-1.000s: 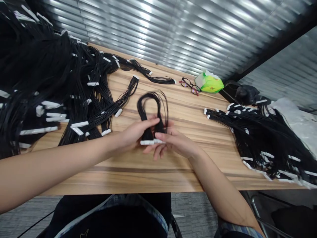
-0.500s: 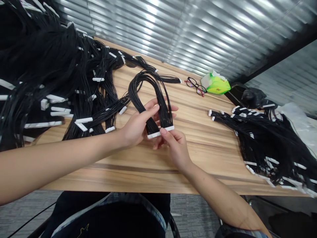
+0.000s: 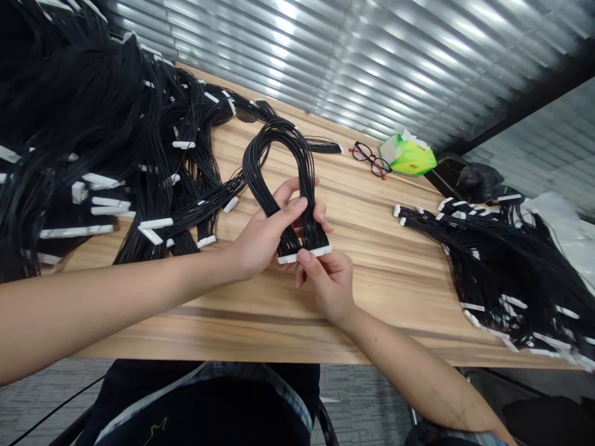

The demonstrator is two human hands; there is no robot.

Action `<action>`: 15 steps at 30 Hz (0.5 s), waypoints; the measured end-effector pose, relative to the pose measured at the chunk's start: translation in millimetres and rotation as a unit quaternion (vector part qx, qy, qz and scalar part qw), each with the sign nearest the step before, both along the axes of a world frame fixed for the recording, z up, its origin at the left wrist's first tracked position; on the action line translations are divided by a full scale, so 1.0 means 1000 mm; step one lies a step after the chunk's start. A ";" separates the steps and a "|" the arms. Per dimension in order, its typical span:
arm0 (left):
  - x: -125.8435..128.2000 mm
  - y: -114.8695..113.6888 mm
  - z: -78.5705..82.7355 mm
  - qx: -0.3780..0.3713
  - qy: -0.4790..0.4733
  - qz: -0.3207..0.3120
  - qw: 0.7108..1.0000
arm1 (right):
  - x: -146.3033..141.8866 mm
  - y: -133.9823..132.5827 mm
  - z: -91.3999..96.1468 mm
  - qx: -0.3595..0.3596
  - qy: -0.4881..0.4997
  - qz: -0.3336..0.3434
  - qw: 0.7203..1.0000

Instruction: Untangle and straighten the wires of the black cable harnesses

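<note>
A black wire harness (image 3: 279,158) is bent into an upright loop above the wooden table (image 3: 288,310). Its two white connector ends (image 3: 304,254) sit side by side at the bottom. My left hand (image 3: 264,232) is closed around the loop's two legs just above the connectors. My right hand (image 3: 325,279) pinches the white connectors from below with thumb and fingers.
A big heap of black harnesses with white connectors (image 3: 83,148) covers the table's left side. A smaller pile (image 3: 502,260) lies at the right. Glasses (image 3: 370,160) and a green tissue pack (image 3: 408,156) rest at the far edge, by window blinds.
The loop has risen and stands taller and narrower. My left hand tightened round its legs, and my right hand shifted under the connectors, bringing them together.
</note>
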State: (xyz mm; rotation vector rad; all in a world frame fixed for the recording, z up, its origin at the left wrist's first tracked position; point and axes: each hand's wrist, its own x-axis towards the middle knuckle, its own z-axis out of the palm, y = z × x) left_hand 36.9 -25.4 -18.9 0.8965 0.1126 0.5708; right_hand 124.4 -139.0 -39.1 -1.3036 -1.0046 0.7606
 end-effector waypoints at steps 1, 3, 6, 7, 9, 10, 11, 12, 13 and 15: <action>0.000 -0.001 0.000 0.011 0.006 -0.018 1.000 | 0.000 0.000 -0.003 0.013 0.013 -0.001 1.000; -0.002 -0.001 0.003 0.060 0.037 -0.050 0.996 | 0.002 0.000 -0.007 0.038 0.046 -0.014 0.998; -0.011 0.006 0.016 0.263 0.153 -0.038 0.952 | 0.009 0.001 -0.005 0.054 0.097 -0.067 0.992; -0.016 0.010 0.022 0.365 0.196 -0.026 0.910 | 0.011 0.001 -0.003 0.053 0.110 -0.082 0.989; -0.029 0.018 0.031 0.547 0.237 -0.020 0.803 | 0.015 0.003 0.003 0.040 0.122 -0.084 0.988; -0.036 0.022 0.033 0.621 0.228 0.005 0.749 | 0.016 0.003 0.005 0.027 0.125 -0.075 0.989; -0.042 0.025 0.034 0.682 0.204 0.066 0.700 | 0.016 0.004 0.007 0.012 0.126 -0.061 0.990; -0.048 0.028 0.033 0.731 0.165 0.126 0.650 | 0.016 0.005 0.008 -0.002 0.127 -0.045 0.991; -0.052 0.031 0.031 0.764 0.125 0.185 0.605 | 0.014 0.005 0.008 -0.012 0.130 -0.029 0.991; -0.059 0.035 0.024 0.796 0.063 0.243 0.551 | 0.011 0.005 0.007 -0.027 0.142 -0.006 0.989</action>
